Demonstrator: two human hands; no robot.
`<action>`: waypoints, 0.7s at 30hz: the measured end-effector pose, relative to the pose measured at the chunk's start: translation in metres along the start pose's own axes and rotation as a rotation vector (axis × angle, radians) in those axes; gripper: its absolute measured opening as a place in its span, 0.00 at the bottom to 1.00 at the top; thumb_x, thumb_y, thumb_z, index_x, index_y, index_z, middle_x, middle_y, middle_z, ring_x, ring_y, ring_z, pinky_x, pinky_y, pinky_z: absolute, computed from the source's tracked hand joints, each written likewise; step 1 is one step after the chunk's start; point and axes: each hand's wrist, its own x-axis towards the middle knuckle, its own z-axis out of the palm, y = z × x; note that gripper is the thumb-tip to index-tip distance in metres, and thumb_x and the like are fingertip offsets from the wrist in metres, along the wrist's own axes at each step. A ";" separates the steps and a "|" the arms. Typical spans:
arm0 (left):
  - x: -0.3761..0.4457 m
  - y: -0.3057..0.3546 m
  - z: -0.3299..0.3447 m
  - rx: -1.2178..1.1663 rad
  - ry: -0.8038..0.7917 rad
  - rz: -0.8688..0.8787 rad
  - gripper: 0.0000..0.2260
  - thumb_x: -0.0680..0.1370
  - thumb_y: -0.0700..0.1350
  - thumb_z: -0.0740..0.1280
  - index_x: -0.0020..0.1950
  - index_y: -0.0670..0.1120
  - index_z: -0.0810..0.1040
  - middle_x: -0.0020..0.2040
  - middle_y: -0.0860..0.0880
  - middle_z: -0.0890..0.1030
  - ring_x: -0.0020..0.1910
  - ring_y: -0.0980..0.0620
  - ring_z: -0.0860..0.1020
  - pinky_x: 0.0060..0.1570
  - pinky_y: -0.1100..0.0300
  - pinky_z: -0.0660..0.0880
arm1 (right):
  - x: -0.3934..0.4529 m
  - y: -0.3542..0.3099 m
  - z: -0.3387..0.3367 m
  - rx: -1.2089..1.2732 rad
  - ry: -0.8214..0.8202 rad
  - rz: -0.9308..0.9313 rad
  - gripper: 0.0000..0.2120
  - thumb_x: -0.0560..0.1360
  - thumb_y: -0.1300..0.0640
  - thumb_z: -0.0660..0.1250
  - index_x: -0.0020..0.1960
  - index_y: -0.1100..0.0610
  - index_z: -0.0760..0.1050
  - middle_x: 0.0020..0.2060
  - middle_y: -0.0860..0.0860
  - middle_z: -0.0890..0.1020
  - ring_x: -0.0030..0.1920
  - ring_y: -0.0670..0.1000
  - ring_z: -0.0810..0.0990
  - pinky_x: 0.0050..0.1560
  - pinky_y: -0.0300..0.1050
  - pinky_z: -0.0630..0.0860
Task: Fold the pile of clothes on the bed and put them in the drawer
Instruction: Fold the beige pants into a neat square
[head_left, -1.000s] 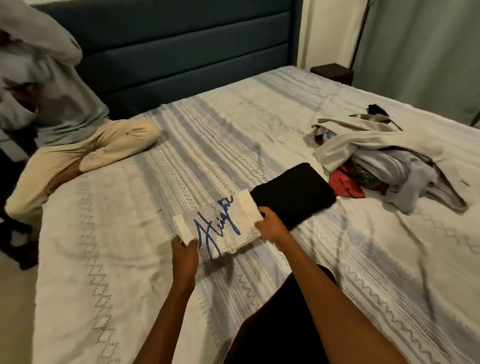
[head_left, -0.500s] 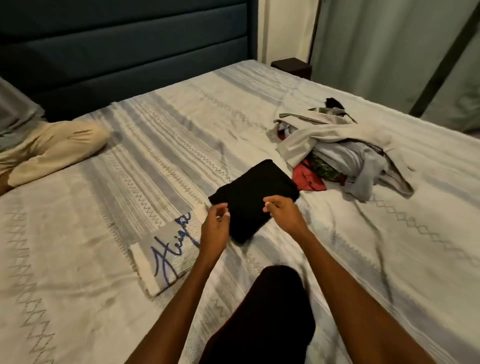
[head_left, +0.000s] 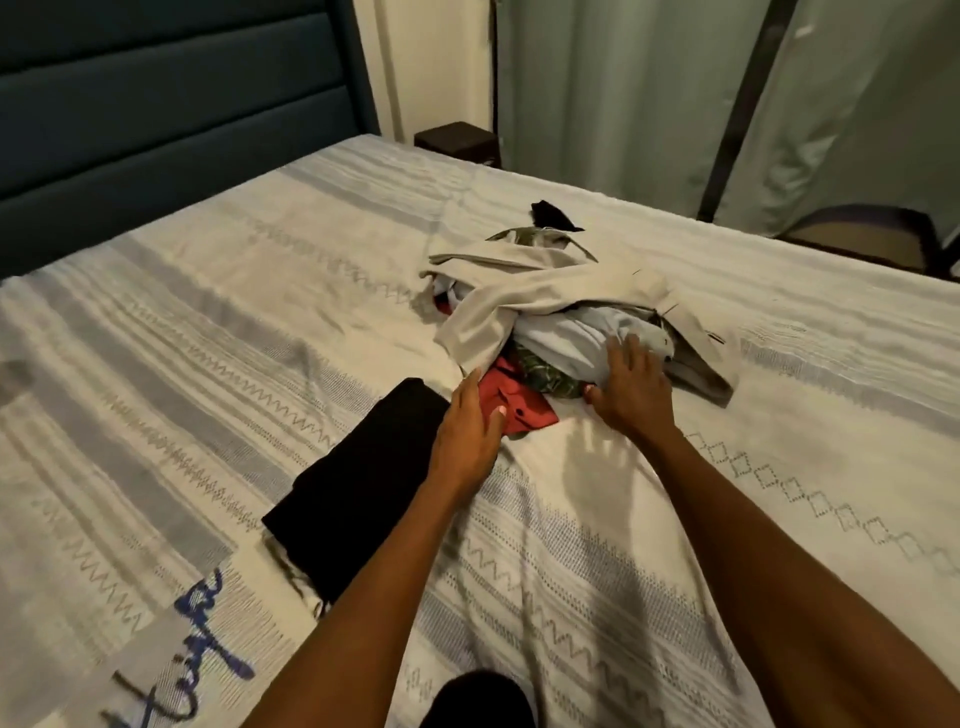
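We reach both hands into the pile of clothes (head_left: 566, 312) on the bed (head_left: 260, 291). Our left hand (head_left: 467, 431) is wide, with straight fingers touching the red shirt (head_left: 514, 400) at the near edge of the pile. Our right hand (head_left: 631, 384) is spread flat on the light blue cloth (head_left: 566, 343) and holds nothing yet. A long tan garment (head_left: 519, 291) lies draped across the top.

2 folded things lie closer to us: a black one (head_left: 363, 488) just beside our left hand, and a white one with blue writing (head_left: 182, 654) at the bottom left. We see no drawer here.

The clothes are all tangled. If we pull 1 piece, others may come along and slide off the bed, we think. Our left arm is also close to the black one, so a quick tug could bump it and mess up its fold.
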 end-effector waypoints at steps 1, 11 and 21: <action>0.007 -0.001 0.003 0.006 0.004 0.003 0.28 0.83 0.47 0.62 0.80 0.43 0.56 0.78 0.42 0.62 0.75 0.43 0.64 0.71 0.47 0.66 | 0.012 0.003 -0.001 0.005 0.028 -0.002 0.42 0.76 0.42 0.68 0.81 0.54 0.51 0.80 0.60 0.51 0.76 0.67 0.59 0.70 0.66 0.66; 0.047 0.010 0.007 -0.015 0.043 -0.008 0.24 0.83 0.50 0.60 0.78 0.47 0.60 0.76 0.45 0.67 0.71 0.45 0.69 0.66 0.46 0.70 | 0.100 -0.019 -0.031 -0.070 0.004 -0.118 0.32 0.82 0.43 0.59 0.81 0.45 0.51 0.81 0.55 0.53 0.79 0.64 0.53 0.74 0.69 0.55; 0.035 0.038 0.009 -0.118 0.034 0.034 0.12 0.83 0.49 0.62 0.66 0.48 0.75 0.60 0.49 0.80 0.57 0.51 0.78 0.56 0.49 0.77 | 0.050 -0.011 -0.054 0.546 0.452 -0.020 0.19 0.80 0.53 0.54 0.61 0.59 0.79 0.46 0.61 0.84 0.48 0.63 0.81 0.55 0.58 0.77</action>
